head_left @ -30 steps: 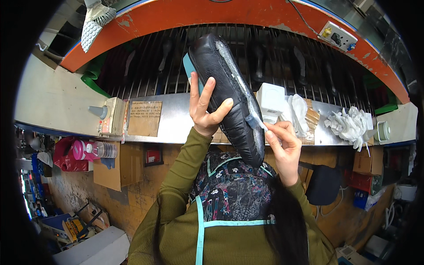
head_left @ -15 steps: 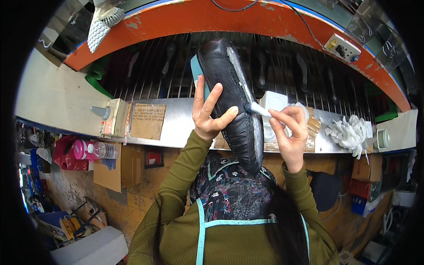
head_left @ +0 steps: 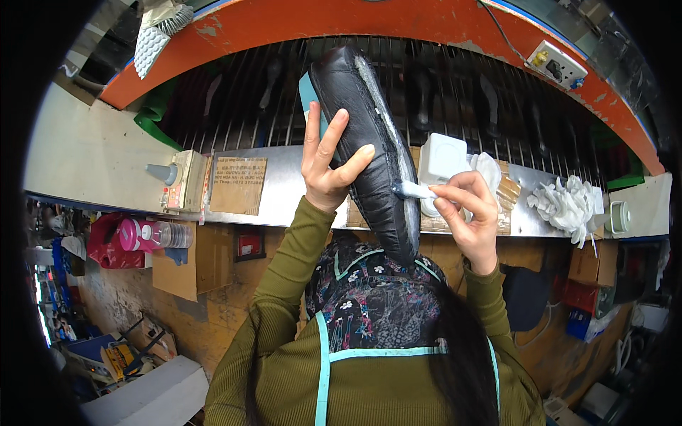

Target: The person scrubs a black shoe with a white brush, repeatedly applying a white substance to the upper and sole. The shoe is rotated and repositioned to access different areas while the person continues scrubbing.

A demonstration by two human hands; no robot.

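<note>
A black leather shoe upper stands tilted in front of me, its sole side facing right, with a turquoise last showing along its left side. My left hand supports it from the left, fingers spread against the leather. A whitish coating runs along the shoe's right-hand edge. Between thumb and fingertips, my right hand pinches a small white-handled brush, whose dark tip touches that edge near the shoe's lower half. The shoe's near end hangs over my patterned apron.
Behind the shoe is a rack of metal bars with dark shoe-shaped items under it. A white container stands right of the shoe, with a heap of crumpled white material farther right. Cardboard lies on the metal ledge at left.
The brush has slid along the shoe's edge toward its near end. The shoe and my left hand have shifted slightly up and left in the view, which itself has moved a little.
</note>
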